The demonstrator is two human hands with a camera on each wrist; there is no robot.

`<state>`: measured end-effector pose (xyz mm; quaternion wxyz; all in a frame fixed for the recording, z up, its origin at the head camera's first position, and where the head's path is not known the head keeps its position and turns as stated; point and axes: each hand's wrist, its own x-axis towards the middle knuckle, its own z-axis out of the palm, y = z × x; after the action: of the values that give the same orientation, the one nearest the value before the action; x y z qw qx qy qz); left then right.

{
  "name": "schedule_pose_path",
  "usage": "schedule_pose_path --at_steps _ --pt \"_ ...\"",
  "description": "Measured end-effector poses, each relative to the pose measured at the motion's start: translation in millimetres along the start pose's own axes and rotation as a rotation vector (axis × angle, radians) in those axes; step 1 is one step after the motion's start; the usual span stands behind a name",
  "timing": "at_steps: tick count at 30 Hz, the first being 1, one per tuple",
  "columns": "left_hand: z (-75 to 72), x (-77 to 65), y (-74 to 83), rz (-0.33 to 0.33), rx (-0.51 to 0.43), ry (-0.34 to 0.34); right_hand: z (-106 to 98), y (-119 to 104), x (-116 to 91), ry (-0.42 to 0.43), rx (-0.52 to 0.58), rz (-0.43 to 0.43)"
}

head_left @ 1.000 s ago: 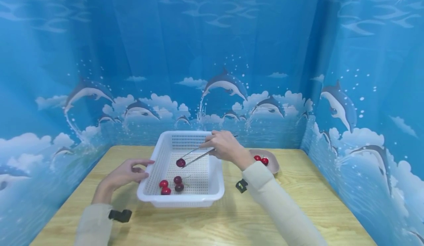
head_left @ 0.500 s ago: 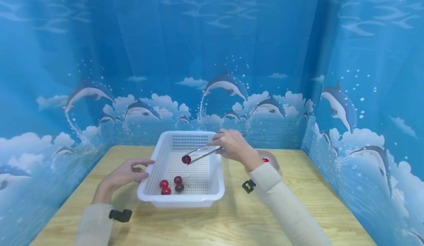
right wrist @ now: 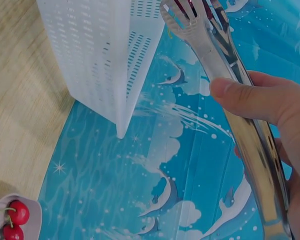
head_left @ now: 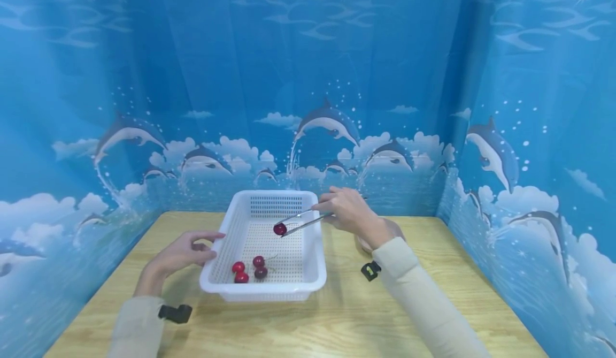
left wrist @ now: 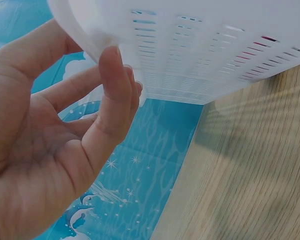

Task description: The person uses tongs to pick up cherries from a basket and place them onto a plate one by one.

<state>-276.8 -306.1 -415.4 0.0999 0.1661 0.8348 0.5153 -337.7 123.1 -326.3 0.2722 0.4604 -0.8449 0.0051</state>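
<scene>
My left hand (head_left: 185, 251) pinches the left rim of a white perforated plastic basket (head_left: 262, 288), thumb and fingers at its edge. In my right hand (head_left: 353, 212) is a pair of metal tongs (right wrist: 245, 135) with fork-like tips. A dark red cherry (head_left: 280, 229) is caught between those tips, raised above the basket's floor. Near the basket's front left lie two bright red cherries (head_left: 238, 267) and two dark cherries (head_left: 260, 272) with stems. Beyond the right wrist, a small pinkish dish (head_left: 362, 244) is mostly hidden.
Two red cherries (right wrist: 17, 214) with green stems sit in the dish in the right wrist view. The wooden table (head_left: 346, 320) carries everything. A blue dolphin-print curtain (head_left: 308, 80) closes off the back and both sides.
The right hand, with the tongs and their cherry, has moved right and slightly away across the basket. Its arm now covers more of the dish. The left hand stays put.
</scene>
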Motion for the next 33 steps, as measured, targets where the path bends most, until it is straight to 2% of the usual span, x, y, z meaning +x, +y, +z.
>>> schedule_pose_path --at_steps 14,22,33 --pt "-1.5 -0.2 -1.8 0.027 -0.011 -0.014 -1.8 12.5 -18.6 -0.011 0.011 0.033" --pt "-2.1 1.1 -2.0 0.024 -0.005 -0.023 -6.9 16.8 -27.5 -0.033 0.009 0.079" --pt "-1.9 1.1 -1.4 0.022 -0.013 -0.028 -12.7 25.9 -40.6 -0.02 -0.014 0.085"
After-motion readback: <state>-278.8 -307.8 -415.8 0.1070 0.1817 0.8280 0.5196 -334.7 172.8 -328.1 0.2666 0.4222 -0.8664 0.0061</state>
